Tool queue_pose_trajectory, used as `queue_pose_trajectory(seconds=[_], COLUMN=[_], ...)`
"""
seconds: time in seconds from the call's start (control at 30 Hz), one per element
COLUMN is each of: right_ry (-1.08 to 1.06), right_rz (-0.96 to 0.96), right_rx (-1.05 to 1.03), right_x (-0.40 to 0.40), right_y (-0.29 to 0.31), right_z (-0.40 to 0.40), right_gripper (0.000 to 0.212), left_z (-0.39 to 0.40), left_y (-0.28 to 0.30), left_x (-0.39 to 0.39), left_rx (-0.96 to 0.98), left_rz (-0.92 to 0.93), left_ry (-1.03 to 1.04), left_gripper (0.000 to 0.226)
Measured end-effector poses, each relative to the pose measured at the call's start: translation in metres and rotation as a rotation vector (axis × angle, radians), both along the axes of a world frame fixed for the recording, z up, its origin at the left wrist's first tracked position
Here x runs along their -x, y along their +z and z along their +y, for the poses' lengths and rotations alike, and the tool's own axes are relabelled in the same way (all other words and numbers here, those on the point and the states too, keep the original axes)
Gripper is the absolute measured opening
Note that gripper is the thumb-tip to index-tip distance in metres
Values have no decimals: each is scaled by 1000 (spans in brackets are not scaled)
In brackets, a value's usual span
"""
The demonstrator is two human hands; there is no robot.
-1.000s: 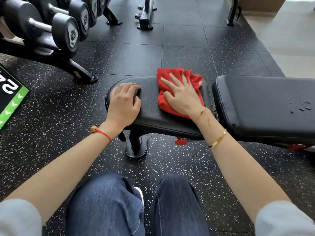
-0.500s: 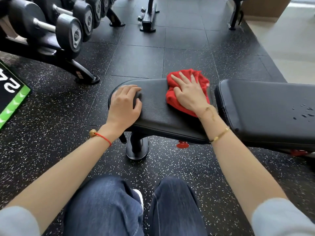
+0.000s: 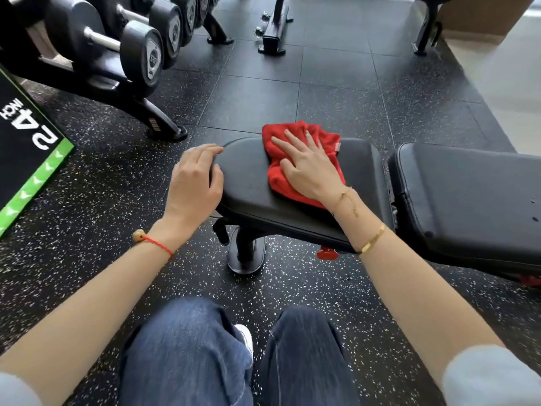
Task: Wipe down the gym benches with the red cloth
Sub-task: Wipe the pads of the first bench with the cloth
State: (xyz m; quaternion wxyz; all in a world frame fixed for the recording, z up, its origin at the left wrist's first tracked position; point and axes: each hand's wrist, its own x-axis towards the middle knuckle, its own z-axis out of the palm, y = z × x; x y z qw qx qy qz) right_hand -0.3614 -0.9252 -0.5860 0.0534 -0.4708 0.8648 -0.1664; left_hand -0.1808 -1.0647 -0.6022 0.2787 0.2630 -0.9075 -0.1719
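Note:
A black padded bench seat [image 3: 251, 186] lies in front of me, with the longer back pad [image 3: 468, 200] to its right. The red cloth [image 3: 281, 177] is spread on the far middle of the seat pad. My right hand [image 3: 310, 168] presses flat on the cloth, fingers apart. My left hand [image 3: 196, 183] curls over the seat pad's rounded left end, fingers bent on the edge. A few water drops show on the back pad at the far right.
A dumbbell rack [image 3: 128, 51] stands at the back left, its foot close to the bench. A black and green box [image 3: 26, 159] lies at the left. The bench post [image 3: 246, 253] stands on speckled rubber floor near my knees. Machine feet [image 3: 273, 36] stand farther back.
My right hand has slid the red cloth leftward along the seat pad, away from the gap. My left hand has shifted from the top of the pad to its left edge.

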Motion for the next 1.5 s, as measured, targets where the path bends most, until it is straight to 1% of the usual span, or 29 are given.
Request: queue_pose_trajectory(seconds=[0.07, 0.17, 0.27, 0.33, 0.4, 0.53, 0.67, 0.77, 0.9, 1.0, 1.07, 1.13, 1.2, 1.27, 1.37, 1.5], right_ry=[0, 113, 207, 210, 165, -28, -198, -185, -91, -92, -140, -237, -340, -384, -345, -195], right_rz=[-1, 19, 19, 28, 50, 42, 33, 36, 54, 50, 35, 11, -15, -24, -10, 12], right_rx=[-28, -39, -9, 11, 32, 19, -37, -37, 31, 64, 74, 73, 36, -17, -40, 33], right_x=[-6, -34, -61, -67, -62, -22, 5, -3, -29, -33, -25, -10, 8, 20, 19, -3], right_y=[2, 2, -1, -3, -5, -3, 3, 3, -2, -5, -6, -4, 0, 5, 5, 1], right_z=[-25, -47, -37, -16, 9, 51, 36, 32, 71, 98, 105, 100, 84, 67, 58, 81], right_gripper=[52, 53, 54, 54, 54, 53, 52, 53, 52, 51, 51, 50, 50, 52, 53, 50], left_z=[-1, -1, 2, 3, 6, 14, 26, 36, 46, 53, 56, 57, 58, 58, 59, 60], left_y=[1, 2, 1, 2, 2, 4, 5, 4, 3, 1, -1, -2, -3, -4, -5, -5], left_x=[-3, -6, -7, -6, -3, 8, 25, 38, 53, 60, 62, 64, 64, 65, 65, 64], left_rx=[-12, -21, -31, -31, -30, -29, -4, 22, 28, 36, 45, 57, 65, 72, 84, 82], left_rz=[-3, -2, -3, -10, -12, -12, -42, -52, -75, -82, -97, -117, -131, -135, -140, -132], left_ry=[10, 17, 11, 3, -11, -55, -117, -141, -175, -194, -202, -204, -198, -192, -177, -171], left_gripper=[36, 36, 36, 36, 37, 37, 37, 38, 39, 39, 38, 38, 37, 37, 38, 39])
